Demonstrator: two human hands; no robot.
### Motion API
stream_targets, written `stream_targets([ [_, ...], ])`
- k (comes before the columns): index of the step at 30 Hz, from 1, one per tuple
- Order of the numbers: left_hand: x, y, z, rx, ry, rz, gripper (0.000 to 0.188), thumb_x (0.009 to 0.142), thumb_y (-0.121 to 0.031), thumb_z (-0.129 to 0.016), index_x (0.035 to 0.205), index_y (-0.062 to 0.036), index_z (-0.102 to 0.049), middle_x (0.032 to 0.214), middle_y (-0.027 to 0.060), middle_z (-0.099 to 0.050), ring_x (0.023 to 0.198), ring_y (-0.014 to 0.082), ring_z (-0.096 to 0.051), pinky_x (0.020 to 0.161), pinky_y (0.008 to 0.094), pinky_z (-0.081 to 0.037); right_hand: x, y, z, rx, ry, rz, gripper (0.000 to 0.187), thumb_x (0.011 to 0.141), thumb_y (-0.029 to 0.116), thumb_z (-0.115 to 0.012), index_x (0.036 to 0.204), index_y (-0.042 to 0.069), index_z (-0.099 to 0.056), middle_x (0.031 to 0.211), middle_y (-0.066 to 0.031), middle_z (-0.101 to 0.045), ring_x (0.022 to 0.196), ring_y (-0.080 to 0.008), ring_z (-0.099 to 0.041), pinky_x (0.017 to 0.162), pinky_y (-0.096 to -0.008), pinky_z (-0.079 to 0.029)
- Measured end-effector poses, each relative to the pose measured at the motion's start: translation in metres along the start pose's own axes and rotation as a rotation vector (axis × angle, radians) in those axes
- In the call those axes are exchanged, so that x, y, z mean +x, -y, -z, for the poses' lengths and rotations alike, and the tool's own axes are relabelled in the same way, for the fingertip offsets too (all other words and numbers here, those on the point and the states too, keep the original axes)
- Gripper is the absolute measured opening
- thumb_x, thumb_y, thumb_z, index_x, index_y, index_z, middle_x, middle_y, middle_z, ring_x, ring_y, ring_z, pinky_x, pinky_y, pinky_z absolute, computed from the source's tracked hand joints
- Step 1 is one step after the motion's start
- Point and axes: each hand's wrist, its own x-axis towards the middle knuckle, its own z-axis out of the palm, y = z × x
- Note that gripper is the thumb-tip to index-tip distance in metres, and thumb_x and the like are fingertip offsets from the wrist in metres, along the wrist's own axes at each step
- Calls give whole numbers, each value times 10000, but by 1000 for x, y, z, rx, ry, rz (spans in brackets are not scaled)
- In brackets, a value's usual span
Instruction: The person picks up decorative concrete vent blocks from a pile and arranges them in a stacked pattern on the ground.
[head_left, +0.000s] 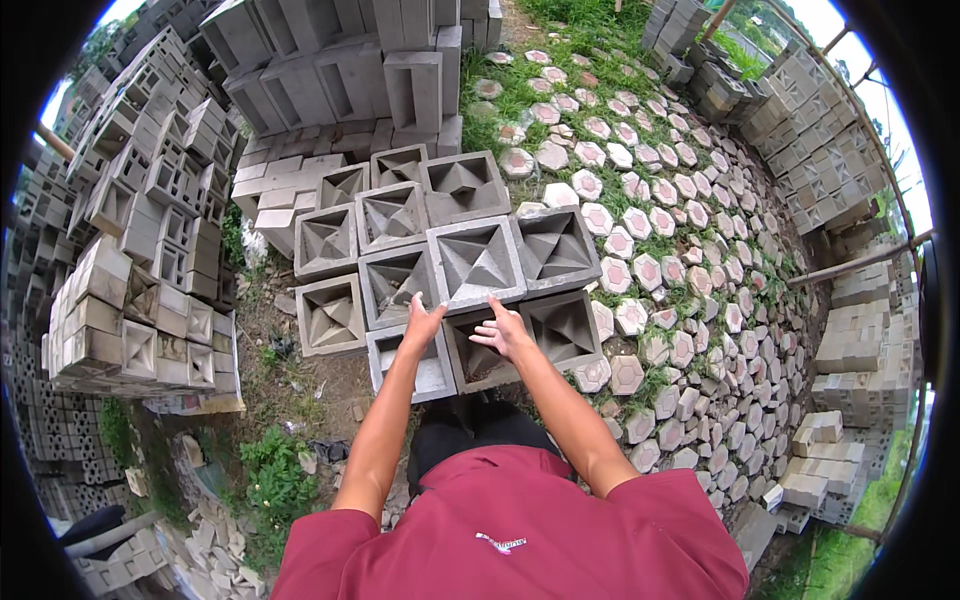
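A square grey concrete decorative block (477,262) with a raised, pointed pattern sits higher than its neighbours in a cluster of similar blocks. At its near left corner is my left hand (425,322), thumb and fingers apart, close to or touching the edge. My right hand (505,328) is by the near right edge with the thumb up and the fingers stretched out. Beneath the hands lie a pale block (425,372) with an open face and a darker block (485,358), partly covered by my right hand. Another patterned block (560,330) stands to the right.
Tall stacks of hollow grey blocks (330,80) rise behind the cluster. More stacked blocks (125,330) stand left, and pale ones (830,450) at the far right. Hexagonal pavers (660,270) cover the grassy ground to the right. A leafy plant (278,480) grows at lower left.
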Motion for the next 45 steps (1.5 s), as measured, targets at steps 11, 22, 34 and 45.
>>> stream_targets([
  [11, 51, 5, -33, 71, 14, 131, 839, 754, -311, -675, 1368, 62, -240, 1236, 276, -500, 1146, 325, -511, 964, 364, -393, 65, 1, -11, 73, -257, 67, 624, 836, 189, -621, 1282, -106, -299, 1340, -289, -302, 1172, -510, -389, 820, -641, -466],
  [22, 57, -2, -29, 227, 37, -6, 593, 724, -182, -642, 1219, 56, -420, 1059, 301, -588, 1026, 413, -568, 895, 429, -453, 82, -1, -28, 135, -406, 172, 525, 690, -40, -579, 1155, -136, -355, 1134, -240, -471, 1004, -421, -535, 784, -689, -456],
  [34, -43, -11, 71, -123, -15, -75, 619, 891, -538, -444, 1136, 25, -524, 1032, 167, -628, 1026, 284, -584, 875, 359, -433, -71, -26, -23, 57, -237, 244, 371, 767, 27, -614, 1079, -31, -422, 1055, -178, -507, 970, -369, -553, 787, -702, -419],
  [45, -49, -85, 61, -294, 1209, 316, 638, 953, -517, -297, 1324, -10, -410, 1290, 130, -496, 1133, 229, -508, 956, 338, -413, -242, -52, 37, -202, -212, 272, 436, 746, 18, -638, 1098, -47, -391, 966, -176, -563, 839, -327, -626, 631, -575, -539],
])
